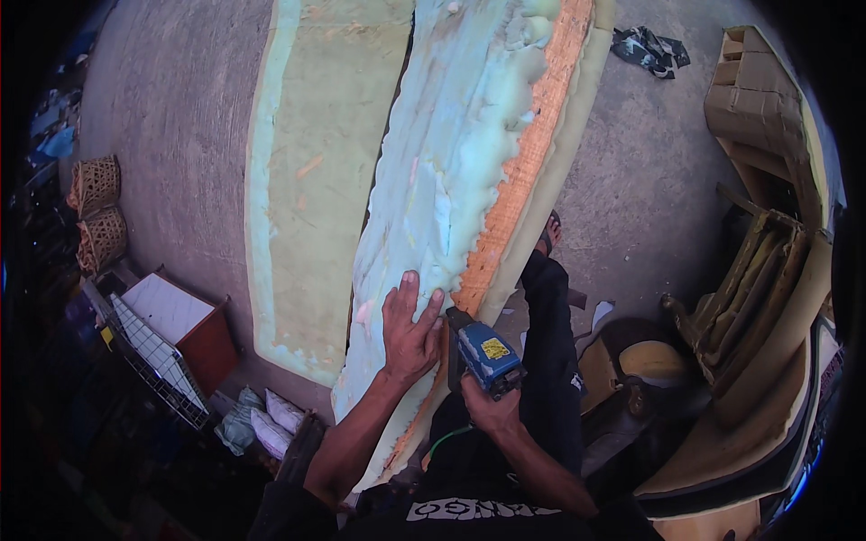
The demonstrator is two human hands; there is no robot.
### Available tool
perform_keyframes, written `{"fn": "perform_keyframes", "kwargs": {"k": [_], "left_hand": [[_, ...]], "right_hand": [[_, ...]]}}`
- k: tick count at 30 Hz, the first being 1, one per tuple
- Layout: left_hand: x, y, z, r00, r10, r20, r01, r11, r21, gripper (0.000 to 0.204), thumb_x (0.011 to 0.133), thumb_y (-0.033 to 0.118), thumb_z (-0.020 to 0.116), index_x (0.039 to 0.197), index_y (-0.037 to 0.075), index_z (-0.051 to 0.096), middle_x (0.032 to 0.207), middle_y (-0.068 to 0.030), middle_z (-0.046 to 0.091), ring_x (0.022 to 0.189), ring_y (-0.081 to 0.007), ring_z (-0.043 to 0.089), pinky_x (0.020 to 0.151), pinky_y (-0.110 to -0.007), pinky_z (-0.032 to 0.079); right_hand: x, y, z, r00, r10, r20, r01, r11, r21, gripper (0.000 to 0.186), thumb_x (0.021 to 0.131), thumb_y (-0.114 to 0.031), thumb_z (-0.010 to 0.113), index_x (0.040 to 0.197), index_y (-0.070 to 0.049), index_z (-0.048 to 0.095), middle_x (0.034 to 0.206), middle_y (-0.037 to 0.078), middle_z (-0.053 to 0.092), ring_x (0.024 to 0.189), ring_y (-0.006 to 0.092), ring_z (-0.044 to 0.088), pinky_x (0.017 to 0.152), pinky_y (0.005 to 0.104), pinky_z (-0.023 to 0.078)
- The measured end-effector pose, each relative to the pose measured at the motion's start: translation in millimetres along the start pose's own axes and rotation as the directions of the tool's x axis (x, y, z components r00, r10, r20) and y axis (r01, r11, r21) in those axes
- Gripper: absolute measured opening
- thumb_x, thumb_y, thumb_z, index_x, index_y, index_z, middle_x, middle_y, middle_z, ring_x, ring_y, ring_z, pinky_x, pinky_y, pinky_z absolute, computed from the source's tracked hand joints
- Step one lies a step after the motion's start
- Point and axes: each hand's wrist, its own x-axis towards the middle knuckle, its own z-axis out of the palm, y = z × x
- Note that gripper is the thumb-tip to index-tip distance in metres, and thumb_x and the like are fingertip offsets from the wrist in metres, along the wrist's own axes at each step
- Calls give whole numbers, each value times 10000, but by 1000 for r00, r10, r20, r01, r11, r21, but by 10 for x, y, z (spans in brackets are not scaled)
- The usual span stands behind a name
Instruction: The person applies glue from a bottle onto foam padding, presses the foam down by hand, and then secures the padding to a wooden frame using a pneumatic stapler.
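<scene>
My right hand (492, 408) grips a blue staple gun (487, 354) with a yellow label. Its dark nose is at the foam's scalloped edge, beside a strip of bare orange-brown wood (527, 167). From the tool's lower end a thin green hose (448, 438) curves away. My left hand (412, 334) lies on the pale blue foam (424, 194), fingers stretched out, just left of the staple gun's nose. Whether the nose touches the wood or the foam, I cannot tell. A yellowish-green foam panel (329, 180) lies along the left side, past a dark gap.
Along the right stand a worn brown furniture frame (762, 117) and curved padded pieces (758, 410). To the left are woven baskets (101, 212), a red-brown box with a white top (203, 334) and stuffed bags (271, 424). Black plastic (651, 52) lies on the concrete floor (631, 171).
</scene>
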Motion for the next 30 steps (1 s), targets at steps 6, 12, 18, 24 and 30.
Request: {"fn": "perform_keyframes", "kwargs": {"k": [6,12,18,24,30], "left_hand": [[-9,-46,-116,999,18,36,-13,990,-137,660,965,81,559,1587,52,341,1627,-272,306,1506,-445,306,1176,-621,233],[-380,143,-215,995,-92,-33,93,995,24,738,1001,213,533,1634,67,183,1665,-284,176,1540,-480,172,1205,-667,97],[-799,78,-7,994,-109,30,98,965,245,867,980,300,621,1647,112,99,1665,-295,142,1524,-537,141,1172,-717,102],[-720,56,153,990,-135,-33,138,975,173,788,920,120,670,1609,177,291,1623,-278,285,1483,-520,284,1123,-702,259],[-746,87,101,989,-144,-41,149,979,142,702,898,101,679,1550,165,429,1594,-268,356,1470,-489,337,1111,-660,316]], "right_hand": [[121,-38,145,990,-141,-26,141,989,31,239,832,-126,770,975,35,666,920,93,740,858,167,737,756,328,569],[139,181,26,999,27,27,-29,994,108,345,834,-78,723,1142,61,652,1021,112,726,952,182,718,834,342,561],[-76,249,12,999,8,38,-13,991,134,419,838,-49,703,1234,57,618,1143,135,692,1039,217,689,910,361,552],[-110,261,89,998,-27,48,22,994,103,383,833,-79,733,1175,64,634,1094,133,712,992,210,710,884,354,563],[-51,223,256,1000,-10,-20,11,999,36,316,828,-98,743,1088,60,658,986,113,733,886,202,727,810,352,570]]}}
